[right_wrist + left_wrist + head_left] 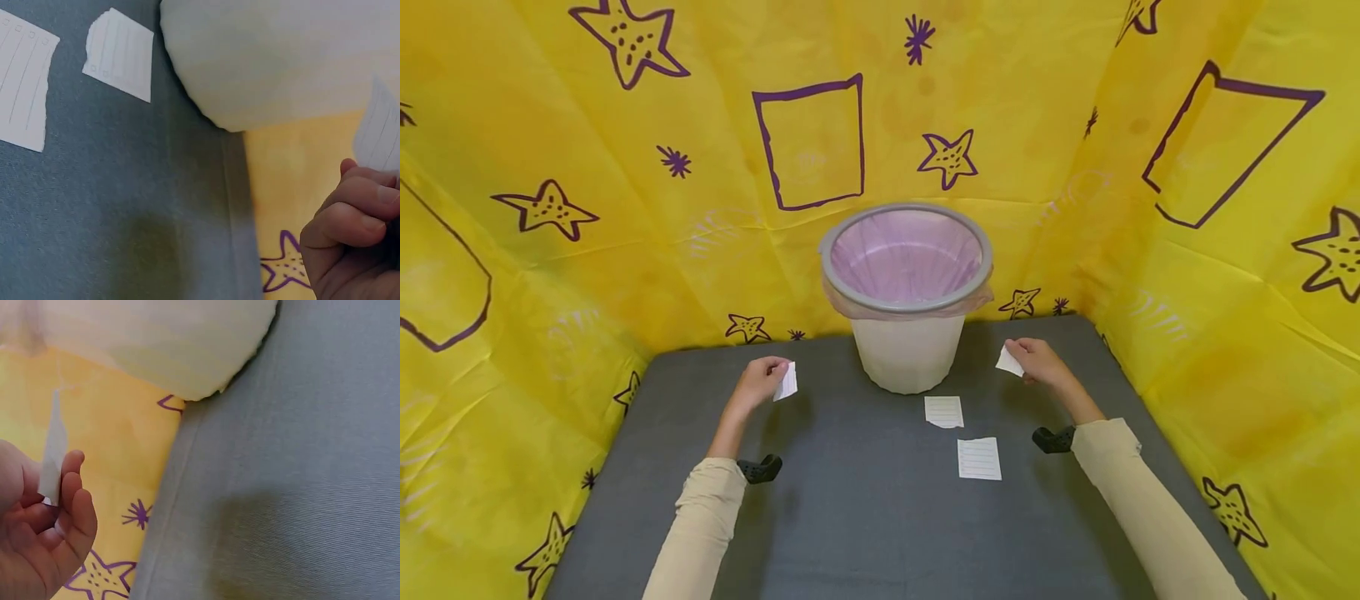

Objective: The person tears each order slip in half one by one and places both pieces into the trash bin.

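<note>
My left hand (pixel 759 384) pinches a small piece of lined paper (pixel 786 382) between thumb and fingers, left of the bin and above the table. In the left wrist view that paper (pixel 54 456) is seen nearly edge-on. On the other side of the bin, my right hand (pixel 1037 362) pinches a second piece of lined paper (pixel 1011 362), which the right wrist view shows as a pale lined scrap (pixel 379 134). A white waste bin (pixel 910 350) with a grey rim and a pinkish liner stands between the hands. Both hands are below rim height in the head view.
Two torn lined paper pieces lie in front of the bin: a smaller one (pixel 943 412) and a larger one (pixel 979 459). The dark grey tabletop (pixel 865 525) is bounded by yellow patterned cloth (pixel 715 250) at the back and sides. Black devices sit at both wrists.
</note>
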{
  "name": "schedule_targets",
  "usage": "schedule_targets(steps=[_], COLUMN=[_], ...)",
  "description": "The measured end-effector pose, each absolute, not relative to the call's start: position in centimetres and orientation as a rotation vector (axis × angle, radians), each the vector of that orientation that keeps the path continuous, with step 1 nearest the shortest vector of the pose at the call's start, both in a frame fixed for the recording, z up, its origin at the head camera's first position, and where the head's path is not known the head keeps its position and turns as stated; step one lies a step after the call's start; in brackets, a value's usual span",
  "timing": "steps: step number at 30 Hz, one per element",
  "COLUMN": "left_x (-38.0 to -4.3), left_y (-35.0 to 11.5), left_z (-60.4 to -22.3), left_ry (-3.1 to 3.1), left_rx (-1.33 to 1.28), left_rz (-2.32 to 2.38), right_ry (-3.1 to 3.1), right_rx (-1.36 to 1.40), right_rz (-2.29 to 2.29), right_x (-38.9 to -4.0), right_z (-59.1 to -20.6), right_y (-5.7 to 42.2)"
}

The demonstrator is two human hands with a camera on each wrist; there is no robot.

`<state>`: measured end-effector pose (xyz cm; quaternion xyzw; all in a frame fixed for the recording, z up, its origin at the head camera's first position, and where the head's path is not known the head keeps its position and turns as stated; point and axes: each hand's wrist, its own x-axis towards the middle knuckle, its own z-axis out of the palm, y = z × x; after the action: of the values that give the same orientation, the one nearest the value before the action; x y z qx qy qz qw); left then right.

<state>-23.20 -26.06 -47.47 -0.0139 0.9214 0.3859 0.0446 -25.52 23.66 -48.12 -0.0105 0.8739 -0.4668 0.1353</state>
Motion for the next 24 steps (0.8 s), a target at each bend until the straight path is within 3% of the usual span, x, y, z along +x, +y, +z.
schedule_targets(steps=[12,24], left_x=[-27.2,-28.6], left_y=[-26.6,-26.4], left_z=[-35.4,-33.2], left_ry=[2.700,2.648], left_rx=[-0.010,-0.003], left_rz=[1.355,1.332], right_ry=[2.470,2.435], right_rx=[-0.168,-0.134], right_rz=[-1.536,-1.530], right_x=[-28.9,-29.4], right_z=[-37.0,-35.4], right_y=[26.0,26.7])
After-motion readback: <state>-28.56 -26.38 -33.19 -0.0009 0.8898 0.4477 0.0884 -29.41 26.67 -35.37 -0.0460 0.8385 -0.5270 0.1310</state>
